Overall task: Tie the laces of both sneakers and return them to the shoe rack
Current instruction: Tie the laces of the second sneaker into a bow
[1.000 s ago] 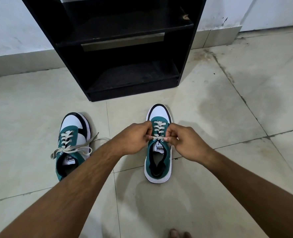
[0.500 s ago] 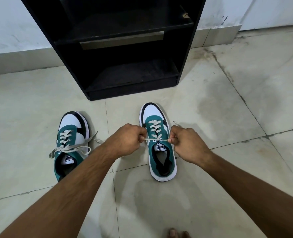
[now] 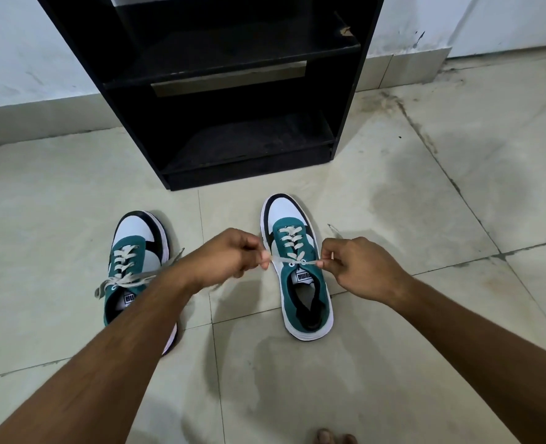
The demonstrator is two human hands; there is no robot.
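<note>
We've got both hands on the laces of the right-hand sneaker (image 3: 298, 270), which sits on the floor (image 3: 425, 315) just in front of the shoe rack (image 3: 220, 91), toe toward it. A sec ago our hands were bunched together over the tongue, knuckles nearly touching; now they've pulled apart sideways. Left hand (image 3: 230, 254) is pinched on the left lace end, right hand (image 3: 358, 267) pinched on the right lace end, and the lace (image 3: 292, 260) runs taut w/ a crossing between them over the top eyelets. A loose tip pokes up past the right hand, on the rack side. The shoe has also swung a bit: its toe now points more to the left of the rack's bottom shelf than before.

We read that as the first overhand cross being cinched down, i.e. the base of the knot is set but no bow loops yet. Can't tell from here if the cross is snug against the tongue.

The other sneaker (image 3: 133, 270) lies further left of the rack, partly under our left forearm, w/ its laces (image 3: 127, 278) splayed loose across the collar; it hasn't moved. So approx early in the job: bow on this one, then the 2nd shoe, then both onto the rack, whose shelves show nothing on them.
</note>
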